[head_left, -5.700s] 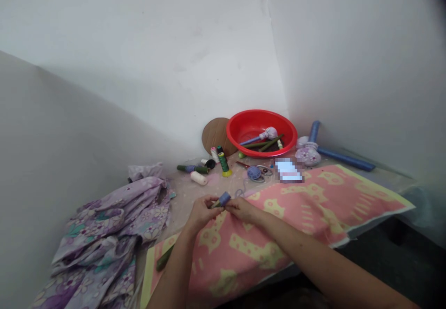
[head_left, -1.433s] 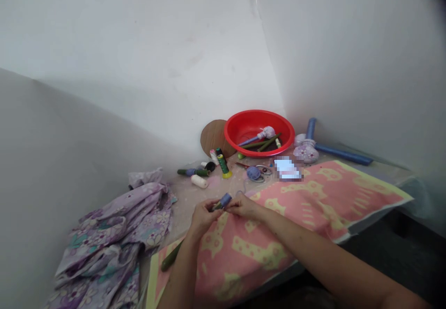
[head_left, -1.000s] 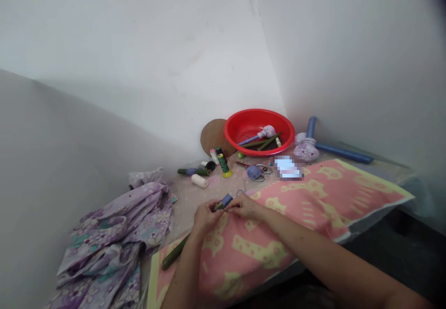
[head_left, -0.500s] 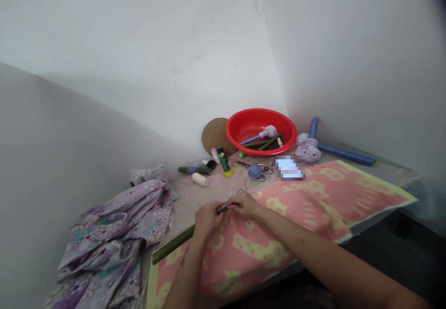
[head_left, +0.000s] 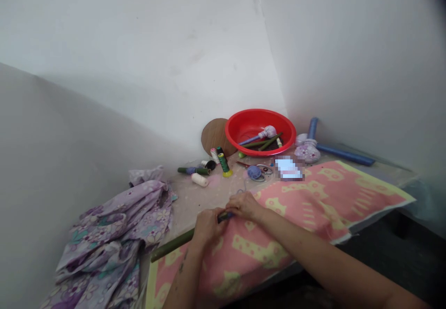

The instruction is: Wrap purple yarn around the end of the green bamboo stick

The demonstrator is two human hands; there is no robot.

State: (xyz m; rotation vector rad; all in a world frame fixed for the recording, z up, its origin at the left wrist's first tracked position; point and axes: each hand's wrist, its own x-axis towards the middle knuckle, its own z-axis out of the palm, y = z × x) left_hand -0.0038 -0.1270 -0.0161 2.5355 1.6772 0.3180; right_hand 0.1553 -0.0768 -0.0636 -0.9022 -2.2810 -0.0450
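Note:
My left hand [head_left: 208, 225] is closed around a green bamboo stick [head_left: 173, 245], which slants from the lower left up to the right. Blue-purple yarn is wound round the stick's right end. There my right hand [head_left: 243, 205] is closed, its fingers pressed on the yarn at the tip; they partly hide the winding. A loose yarn strand [head_left: 245, 186] runs from behind this hand to a yarn ball [head_left: 255, 173] on the table. Both hands are above a pink and yellow patterned cloth [head_left: 256, 248].
Scissors [head_left: 267, 169] lie by the ball. Thread spools [head_left: 223, 164] stand left of it, near a short yarn-wrapped stick [head_left: 193, 171]. Behind are a red basin [head_left: 260, 152] holding sticks and a cardboard disc [head_left: 213, 137]. Floral fabric [head_left: 114, 239] is heaped at left; blue-wrapped mallets [head_left: 343, 154] lie right.
My right hand has turned over the stick's end and moved slightly left, its fingers now covering more of the tip. The stick's right end has dipped a little.

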